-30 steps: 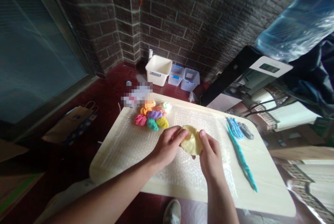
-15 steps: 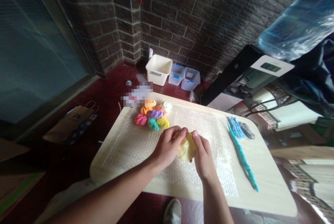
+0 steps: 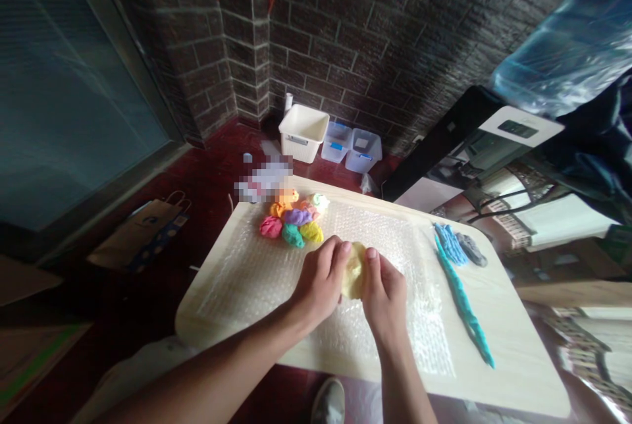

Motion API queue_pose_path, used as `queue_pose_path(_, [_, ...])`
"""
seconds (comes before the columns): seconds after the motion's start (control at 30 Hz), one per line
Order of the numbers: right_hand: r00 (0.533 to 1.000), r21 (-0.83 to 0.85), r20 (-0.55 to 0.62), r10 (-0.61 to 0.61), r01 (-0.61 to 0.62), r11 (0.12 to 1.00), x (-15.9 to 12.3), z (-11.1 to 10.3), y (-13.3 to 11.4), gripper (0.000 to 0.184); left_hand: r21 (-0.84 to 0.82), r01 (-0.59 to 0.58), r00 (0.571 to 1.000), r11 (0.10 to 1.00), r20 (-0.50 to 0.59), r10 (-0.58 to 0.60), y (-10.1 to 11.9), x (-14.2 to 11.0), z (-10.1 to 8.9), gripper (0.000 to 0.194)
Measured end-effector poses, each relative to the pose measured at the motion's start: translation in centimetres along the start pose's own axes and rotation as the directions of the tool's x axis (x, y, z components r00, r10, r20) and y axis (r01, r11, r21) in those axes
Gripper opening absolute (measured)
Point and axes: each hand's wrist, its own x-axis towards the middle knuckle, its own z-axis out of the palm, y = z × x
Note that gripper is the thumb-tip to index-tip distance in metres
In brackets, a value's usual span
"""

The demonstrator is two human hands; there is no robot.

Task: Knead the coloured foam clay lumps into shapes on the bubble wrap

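A pale yellow lump of clay (image 3: 354,270) is squeezed between both hands over the bubble wrap (image 3: 257,279) on a light wooden table (image 3: 513,345). My left hand (image 3: 320,280) grips its left side, fingers curled round it. On the right side, my right hand (image 3: 384,292) presses in with thumb on top. Behind the hands lies a cluster of coloured clay lumps (image 3: 293,221): pink, purple, green, yellow, orange, white.
A long teal clay strip (image 3: 464,302) lies on the table's right part, with a blue piece (image 3: 450,244) and a grey piece (image 3: 471,249) at its far end. White and clear bins (image 3: 328,139) stand on the floor by the brick wall. A paper bag (image 3: 135,233) lies at left.
The flat yellow clay disc has been folded and pressed into a narrower lump as my two hands closed together around it.
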Motion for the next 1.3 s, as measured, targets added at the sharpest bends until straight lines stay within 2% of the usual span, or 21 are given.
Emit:
queue_pose_path(0.1, [0.995,0.099,0.084,0.055,-0.063,0.993,0.1,-0.5,-0.3,0.059,0.155,-0.164,0.986,0.974,0.037,0.16,0.1,0.0,-0.2,0.036])
queue_pose_path(0.17, [0.991,0.1,0.119,0.058,-0.07,0.993,0.2,-0.9,-0.5,0.057,0.175,-0.203,0.976,0.963,0.11,0.185,0.1,-0.1,-0.2,0.035])
queue_pose_path(0.23, [0.992,0.052,0.124,0.017,-0.024,0.998,0.3,-1.0,-0.5,0.056,0.163,-0.192,0.975,0.968,0.144,0.17,0.2,-0.2,-0.2,0.036])
queue_pose_path(0.33, [0.993,-0.048,0.087,-0.075,0.08,0.996,0.3,-0.9,-0.5,0.056,0.087,-0.122,0.986,0.989,0.128,0.11,0.2,-0.5,-0.1,0.041])
queue_pose_path(0.43, [0.996,-0.09,0.05,-0.072,0.076,0.993,0.2,-0.8,-0.4,0.055,0.026,-0.061,0.993,0.998,0.102,0.058,0.2,-0.5,-0.1,0.046])
queue_pose_path(0.5, [0.996,-0.052,0.087,-0.023,0.027,0.998,0.2,-0.7,-0.4,0.054,0.048,-0.084,0.992,0.995,0.095,0.079,0.1,-0.3,-0.1,0.046])
queue_pose_path(0.6, [0.979,0.034,0.201,0.037,-0.045,0.998,0.3,-0.8,-0.4,0.054,0.134,-0.184,0.979,0.974,0.112,0.169,-0.2,-0.1,0.0,0.041])
queue_pose_path(0.7, [0.972,0.073,0.234,0.02,-0.038,0.997,0.2,-0.9,-0.4,0.054,0.17,-0.23,0.97,0.958,0.122,0.211,-0.3,0.1,-0.1,0.038])
queue_pose_path(0.83, [0.984,0.043,0.175,-0.046,0.039,0.998,0.1,-0.8,-0.2,0.055,0.052,-0.118,0.987,0.992,0.118,0.111,0.0,-0.2,-0.2,0.044])
queue_pose_path(0.93, [0.997,0.022,0.081,-0.004,0.002,1.0,0.2,-0.7,-0.1,0.056,0.032,-0.03,0.991,0.999,0.133,0.026,0.2,-0.4,-0.3,0.046])
queue_pose_path(1.03, [0.996,0.033,0.08,0.04,-0.043,0.999,0.3,-0.8,-0.1,0.055,0.075,-0.08,0.987,0.994,0.147,0.068,0.2,-0.4,-0.2,0.043])
queue_pose_path(1.17, [0.996,0.094,0.085,-0.001,-0.008,0.996,0.5,-1.4,-0.5,0.047,0.2,-0.185,0.977,0.962,0.145,0.157,0.2,-0.3,-0.1,0.039])
queue_pose_path(1.3, [0.983,0.057,0.181,0.032,-0.043,0.997,0.5,-1.7,-1.1,0.049,0.262,-0.223,0.964,0.939,0.201,0.173,0.2,-0.5,0.0,0.038])
